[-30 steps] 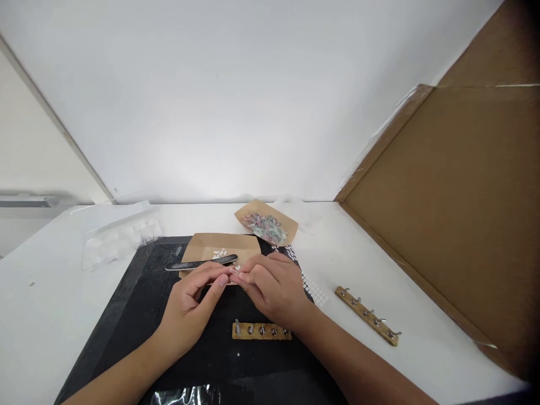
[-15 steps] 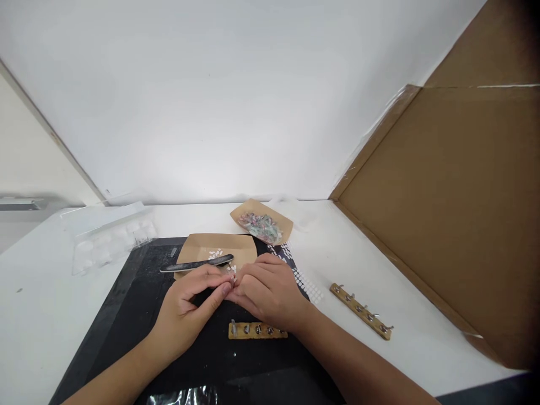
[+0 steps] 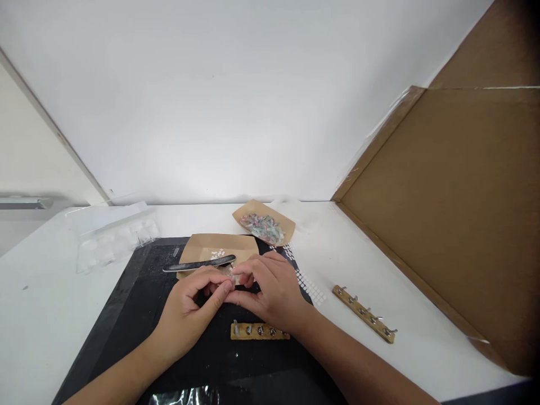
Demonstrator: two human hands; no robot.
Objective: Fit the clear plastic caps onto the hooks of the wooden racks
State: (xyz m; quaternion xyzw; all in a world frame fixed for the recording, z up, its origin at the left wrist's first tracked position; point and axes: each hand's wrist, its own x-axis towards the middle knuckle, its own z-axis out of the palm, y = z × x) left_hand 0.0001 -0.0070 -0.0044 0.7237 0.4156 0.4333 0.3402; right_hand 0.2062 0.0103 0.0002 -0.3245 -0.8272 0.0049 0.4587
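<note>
My left hand [image 3: 192, 301] pinches a tiny clear piece [image 3: 232, 279] between thumb and forefinger; its exact kind is too small to tell. Close against it is my right hand [image 3: 270, 289], forefinger and thumb apart, with their tips on either side of the left fingertips. Just behind the hands, a black nail file [image 3: 198, 263] lies across a brown paper tray [image 3: 219, 242] that holds small white pieces [image 3: 218, 254]. In front of the right hand, on the black mat [image 3: 139, 315], sits a wooden strip [image 3: 255, 336] bearing a row of small metal stands, with a clear nail tip at its left end.
A second paper tray [image 3: 242, 209] at the back holds colourful wrapped bits. Sheets of white adhesive tabs [image 3: 311, 288] lie right of the mat. Another wooden strip [image 3: 363, 314] is farther right, before a cardboard wall [image 3: 442, 214]. A clear plastic case [image 3: 113, 242] stands left.
My right forefinger and thumb have parted from their closed pinch. My left hand keeps its pinch, and the view has shifted slightly.
</note>
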